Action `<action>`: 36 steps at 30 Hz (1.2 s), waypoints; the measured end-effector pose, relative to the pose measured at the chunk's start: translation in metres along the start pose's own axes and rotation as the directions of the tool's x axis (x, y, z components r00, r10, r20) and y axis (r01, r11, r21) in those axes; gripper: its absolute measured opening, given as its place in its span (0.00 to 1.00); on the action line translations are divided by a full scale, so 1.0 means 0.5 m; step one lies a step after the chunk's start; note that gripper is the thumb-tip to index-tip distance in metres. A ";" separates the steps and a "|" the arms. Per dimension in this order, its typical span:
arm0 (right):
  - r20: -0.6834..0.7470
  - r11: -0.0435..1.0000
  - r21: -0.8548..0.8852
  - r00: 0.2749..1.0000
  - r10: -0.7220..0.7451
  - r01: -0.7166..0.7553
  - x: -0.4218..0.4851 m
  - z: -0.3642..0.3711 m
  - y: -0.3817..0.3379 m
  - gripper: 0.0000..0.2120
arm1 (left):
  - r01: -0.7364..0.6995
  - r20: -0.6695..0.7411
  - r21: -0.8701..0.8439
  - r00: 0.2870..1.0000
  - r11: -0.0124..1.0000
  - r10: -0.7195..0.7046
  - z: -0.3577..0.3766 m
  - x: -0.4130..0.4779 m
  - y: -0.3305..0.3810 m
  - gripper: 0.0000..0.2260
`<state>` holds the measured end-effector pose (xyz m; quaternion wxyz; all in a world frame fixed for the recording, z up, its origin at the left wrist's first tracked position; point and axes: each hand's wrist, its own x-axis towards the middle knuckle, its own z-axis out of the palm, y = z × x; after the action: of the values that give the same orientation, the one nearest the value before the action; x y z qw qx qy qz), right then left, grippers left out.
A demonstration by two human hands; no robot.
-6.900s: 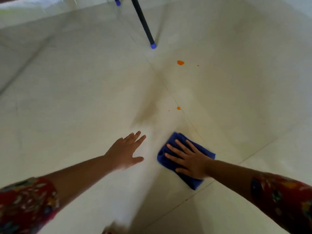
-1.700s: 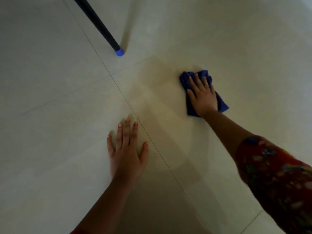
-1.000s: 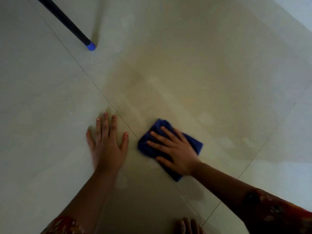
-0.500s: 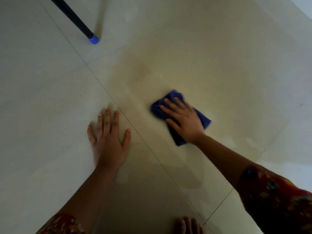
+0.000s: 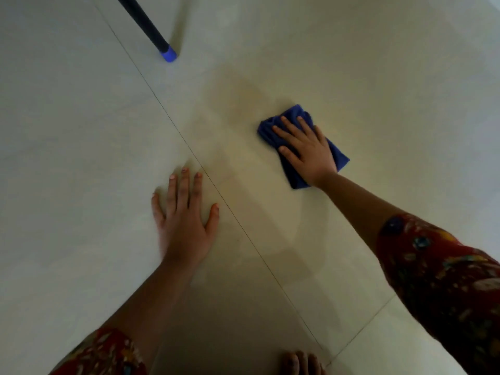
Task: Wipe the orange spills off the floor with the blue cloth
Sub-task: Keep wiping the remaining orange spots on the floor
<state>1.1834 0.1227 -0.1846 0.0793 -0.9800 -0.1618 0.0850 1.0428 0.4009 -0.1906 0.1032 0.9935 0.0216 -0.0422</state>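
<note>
My right hand (image 5: 308, 150) presses flat with spread fingers on the folded blue cloth (image 5: 336, 155), which lies on the pale tiled floor (image 5: 378, 77) right of centre. My left hand (image 5: 185, 223) rests flat on the floor to the lower left, fingers straight, just left of a tile joint. No orange spot shows on the floor; a faint yellowish smear (image 5: 243, 98) lies up and left of the cloth.
A black furniture leg with a blue foot cap (image 5: 169, 54) stands at the upper left. Toes of a bare foot (image 5: 301, 364) show at the bottom edge. A thin tile joint (image 5: 243, 231) runs diagonally between my hands.
My right hand has pushed the cloth up and to the right, away from my left hand. The left hand stays planted on the floor.
</note>
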 end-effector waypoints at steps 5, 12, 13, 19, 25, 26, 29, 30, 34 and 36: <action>-0.061 0.902 0.047 0.900 0.431 -0.429 0.156 -0.035 0.018 0.25 | -0.002 0.005 0.005 1.000 1.000 0.002 -0.003 0.000 -0.003 0.30; 0.019 0.966 0.008 0.966 0.260 -0.260 0.325 -0.042 -0.130 0.27 | 0.007 0.013 -0.012 1.000 1.000 -0.007 -0.007 0.002 -0.004 0.31; 0.015 0.981 -0.011 0.981 0.192 -0.192 0.325 -0.033 -0.163 0.27 | 0.009 0.015 -0.010 1.000 1.000 -0.009 -0.007 0.001 -0.003 0.31; 0.055 0.899 -0.092 0.903 -0.425 0.429 0.229 0.043 -0.286 0.27 | 0.022 0.010 0.004 1.000 1.000 -0.022 -0.006 0.002 -0.002 0.30; -0.081 0.947 0.058 0.944 0.319 -0.315 0.313 -0.014 -0.130 0.26 | 0.008 0.015 0.024 1.000 1.000 -0.008 -0.005 0.000 -0.001 0.31; -0.071 0.908 0.084 0.907 0.415 -0.409 0.323 -0.019 -0.141 0.27 | 0.006 0.017 0.021 1.000 1.000 -0.006 -0.006 0.002 -0.001 0.31; -0.094 0.947 0.052 0.943 0.319 -0.316 0.340 -0.002 -0.261 0.26 | 0.002 0.021 0.014 1.000 1.000 -0.003 -0.008 0.002 -0.002 0.31; -0.090 0.981 0.025 0.977 0.194 -0.192 0.335 0.012 -0.313 0.26 | 0.006 0.024 0.008 1.000 1.000 -0.006 -0.008 0.001 -0.002 0.31; -0.016 0.967 -0.042 0.968 -0.252 0.251 0.253 0.068 -0.447 0.24 | 0.006 0.034 0.000 0.999 1.000 -0.006 -0.010 0.002 -0.004 0.31; -0.019 0.950 -0.012 0.950 -0.312 0.312 0.249 0.065 -0.402 0.25 | 0.015 0.040 -0.004 0.999 1.000 -0.015 -0.009 0.001 -0.005 0.31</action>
<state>1.2323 0.3560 -0.1969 0.0890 -0.9432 -0.3143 0.0606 1.0436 0.4043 -0.1870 0.1054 0.9921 0.0272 -0.0627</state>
